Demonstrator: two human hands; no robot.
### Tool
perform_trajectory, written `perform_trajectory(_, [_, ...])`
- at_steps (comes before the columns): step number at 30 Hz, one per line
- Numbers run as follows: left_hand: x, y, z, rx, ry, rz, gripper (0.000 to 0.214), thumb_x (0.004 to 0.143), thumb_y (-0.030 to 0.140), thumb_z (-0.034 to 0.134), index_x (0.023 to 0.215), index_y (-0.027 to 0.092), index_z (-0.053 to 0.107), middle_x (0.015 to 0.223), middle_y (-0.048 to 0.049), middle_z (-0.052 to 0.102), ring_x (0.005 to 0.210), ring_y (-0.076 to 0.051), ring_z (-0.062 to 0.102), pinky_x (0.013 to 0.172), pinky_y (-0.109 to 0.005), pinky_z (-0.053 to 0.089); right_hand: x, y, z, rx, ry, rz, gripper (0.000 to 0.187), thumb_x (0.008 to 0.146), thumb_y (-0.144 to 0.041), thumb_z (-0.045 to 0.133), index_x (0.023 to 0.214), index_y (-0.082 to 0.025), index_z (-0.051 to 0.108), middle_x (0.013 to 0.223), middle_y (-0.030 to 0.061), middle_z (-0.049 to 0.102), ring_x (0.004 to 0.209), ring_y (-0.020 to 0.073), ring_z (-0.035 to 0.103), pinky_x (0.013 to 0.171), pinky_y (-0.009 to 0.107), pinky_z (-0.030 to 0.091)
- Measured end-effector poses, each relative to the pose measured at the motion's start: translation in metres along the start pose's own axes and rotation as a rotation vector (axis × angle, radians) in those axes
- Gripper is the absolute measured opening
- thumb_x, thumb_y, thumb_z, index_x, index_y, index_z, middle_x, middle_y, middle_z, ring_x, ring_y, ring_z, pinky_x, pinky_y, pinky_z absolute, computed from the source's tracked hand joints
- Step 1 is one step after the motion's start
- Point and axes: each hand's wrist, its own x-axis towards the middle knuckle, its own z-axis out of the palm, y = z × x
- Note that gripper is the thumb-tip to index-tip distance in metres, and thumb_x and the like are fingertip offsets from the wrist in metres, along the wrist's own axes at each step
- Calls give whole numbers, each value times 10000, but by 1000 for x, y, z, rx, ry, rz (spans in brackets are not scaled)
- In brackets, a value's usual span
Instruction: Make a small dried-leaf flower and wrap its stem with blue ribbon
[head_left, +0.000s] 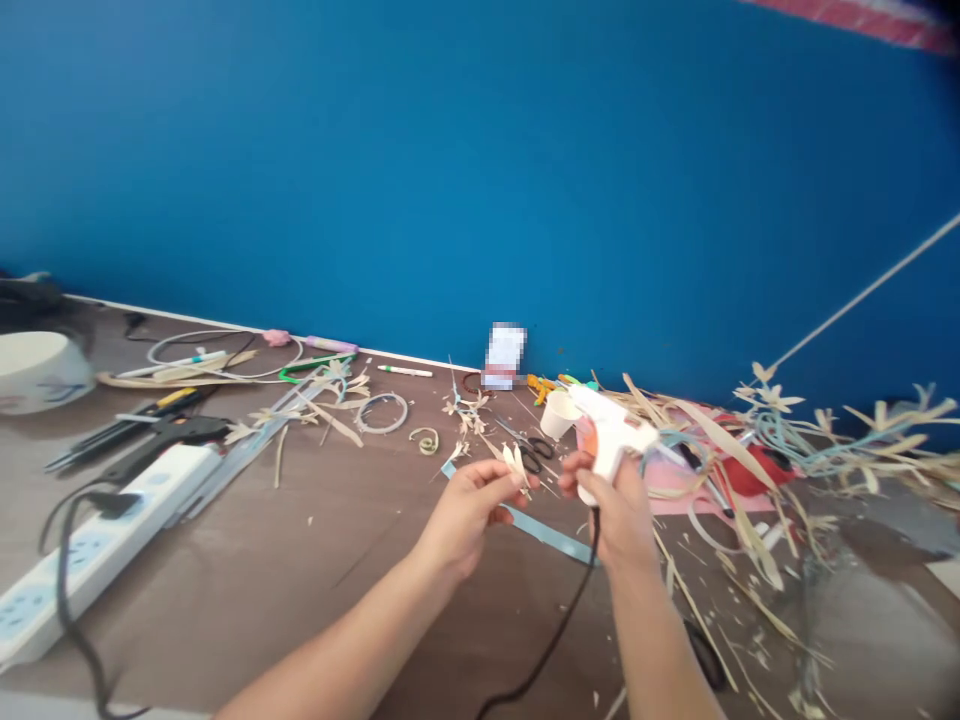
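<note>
Near the middle of the table, my left hand (476,505) pinches a small pale straw flower (515,465) between thumb and fingers. To its right, my right hand (615,505) is wrapped round the handle of a white hot glue gun (611,425), whose black cord (559,635) runs down towards me. The two hands are close together but apart. A light blue strip (551,535) passes behind my left hand; whether that hand touches it I cannot tell. Just beyond the hands are black-handled scissors (536,453) and a white cup (559,415).
A white power strip (105,550) with a plugged-in cord is at the left, near a black glue gun (161,445) and a white bowl (41,372). Straw pieces and blue-stemmed flowers (787,425) clutter the right. A blue wall (450,180) closes off the back.
</note>
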Motion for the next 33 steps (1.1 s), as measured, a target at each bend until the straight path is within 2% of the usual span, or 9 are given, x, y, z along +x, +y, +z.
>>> perform_trajectory(3, [2, 1, -5, 47, 57, 42, 171, 619, 298, 654, 611, 132, 614, 696, -63, 656, 536, -93, 507, 470, -179, 336, -29, 0, -15, 6, -31, -97, 133, 682, -185, 592, 796, -195, 524, 617, -34, 567, 456, 99, 506, 459, 236, 367])
perform_trajectory(5, [1, 1, -5, 98, 95, 91, 158, 615, 284, 645, 575, 134, 612, 611, -44, 641, 501, -89, 480, 456, -184, 326, -45, 4, -24, 0, -68, -62, 158, 751, -289, 558, 879, -200, 533, 568, -33, 538, 417, 104, 477, 438, 243, 344])
perform_trajectory(8, [2, -2, -4, 148, 113, 135, 139, 618, 272, 628, 577, 139, 635, 545, -22, 610, 473, -85, 437, 440, -191, 319, -63, 11, -34, -122, -128, -29, 253, 798, -411, 491, 894, -187, 557, 497, -18, 521, 382, 117, 445, 418, 255, 328])
perform_trajectory(12, [3, -4, -3, 187, 90, 142, 137, 629, 261, 610, 596, 135, 653, 568, -32, 613, 465, -83, 412, 419, -192, 312, -76, 14, -38, -344, -145, -92, 258, 775, -430, 519, 697, -195, 590, 474, 6, 533, 437, 151, 486, 496, 295, 380])
perform_trajectory(15, [2, -4, -4, 204, 72, 146, 140, 636, 265, 613, 608, 134, 656, 609, -42, 634, 464, -80, 405, 413, -191, 310, -79, 13, -38, -402, -132, -113, 290, 779, -418, 517, 601, -196, 573, 468, 9, 524, 452, 154, 494, 509, 294, 381])
perform_trajectory(23, [-1, -2, -8, 247, 72, 131, 155, 637, 282, 616, 637, 134, 663, 634, -46, 649, 494, -94, 446, 406, -187, 307, -77, 18, -41, -465, -185, -133, 298, 788, -391, 503, 579, -188, 563, 465, 1, 494, 432, 142, 478, 474, 277, 378])
perform_trajectory(28, [-1, 0, -8, 243, 65, 116, 178, 640, 294, 621, 648, 120, 659, 637, -48, 647, 492, -87, 442, 402, -184, 296, -73, 22, -46, -490, -242, -123, 253, 802, -373, 487, 661, -175, 554, 489, -2, 514, 446, 136, 494, 469, 257, 396])
perform_trajectory(30, [-1, 1, -8, 243, 56, 117, 179, 646, 291, 618, 657, 118, 661, 640, -49, 646, 498, -86, 441, 404, -183, 296, -72, 22, -48, -505, -283, -122, 250, 805, -369, 484, 651, -178, 532, 496, 0, 521, 451, 135, 499, 466, 253, 405])
perform_trajectory(33, [-1, 1, -9, 240, 39, 110, 169, 647, 280, 619, 666, 119, 665, 647, -48, 647, 510, -88, 446, 409, -180, 306, -71, 20, -48, -533, -271, -125, 274, 804, -371, 486, 603, -185, 501, 500, 3, 517, 465, 135, 502, 478, 254, 409])
